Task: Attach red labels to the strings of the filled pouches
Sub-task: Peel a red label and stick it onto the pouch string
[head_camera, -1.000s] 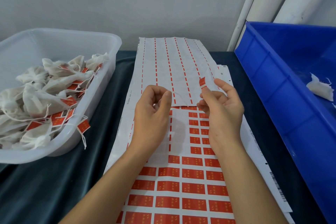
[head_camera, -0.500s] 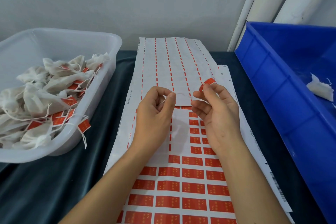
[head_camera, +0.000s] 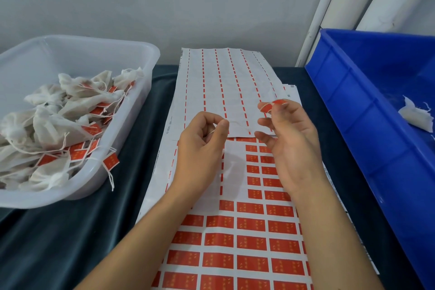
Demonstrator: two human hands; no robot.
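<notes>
- Plainly mid-task: the white tub (head_camera: 131, 110) on the left holds a heap of filled pouches (head_camera: 54, 129), many already showing red tags on their strings, too tangled to count.
- One unlabelled pouch (head_camera: 416, 115) lies in the blue crate (head_camera: 353, 110) at right; more may be hidden.
- The left hand (head_camera: 200, 148) pinches a thin white string (head_camera: 237, 125); the pouch it belongs to cannot be seen.
- The right hand (head_camera: 289, 146) has a loose grip, one peeled red label (head_camera: 273, 106) stuck on its fingertips, not yet folded over the string.
- The label sheet (head_camera: 249, 242) on the bench (head_camera: 70, 238) has dozens left; the sheet above it (head_camera: 226, 87) is stripped.
</notes>
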